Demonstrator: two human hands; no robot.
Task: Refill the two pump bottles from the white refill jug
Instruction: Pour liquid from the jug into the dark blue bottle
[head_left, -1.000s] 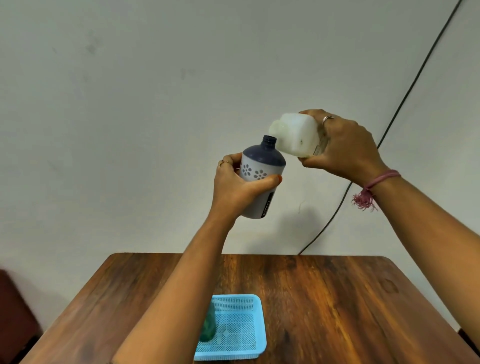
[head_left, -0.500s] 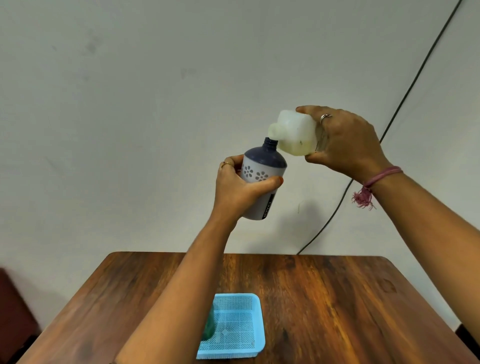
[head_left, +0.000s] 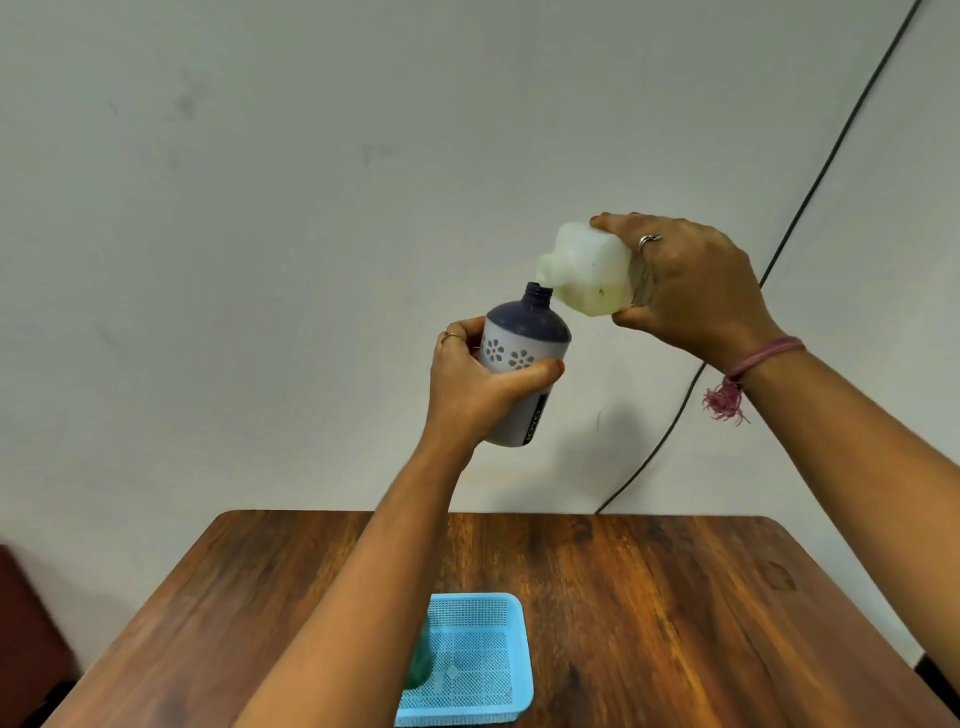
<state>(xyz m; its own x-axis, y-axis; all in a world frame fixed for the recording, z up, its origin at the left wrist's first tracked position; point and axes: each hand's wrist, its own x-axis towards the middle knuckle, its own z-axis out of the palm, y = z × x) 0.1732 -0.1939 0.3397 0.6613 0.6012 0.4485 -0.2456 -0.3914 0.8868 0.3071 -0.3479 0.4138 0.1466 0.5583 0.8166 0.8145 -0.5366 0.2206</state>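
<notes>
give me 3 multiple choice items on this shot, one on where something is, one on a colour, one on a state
1. Where is the blue mesh basket?
A. on the wooden table
B. in the left hand
C. hanging on the wall

2. What colour is the shoulder of the pump bottle?
A. red
B. dark blue
C. yellow

3. How is the white refill jug held?
A. upright on the table
B. capped, lying flat
C. tipped, spout by the bottle's open neck

Answers:
1 A, it sits on the tabletop near the front edge.
2 B, above its pale flowered body.
3 C, the right hand tilts it; the left hand grips the bottle.
</notes>
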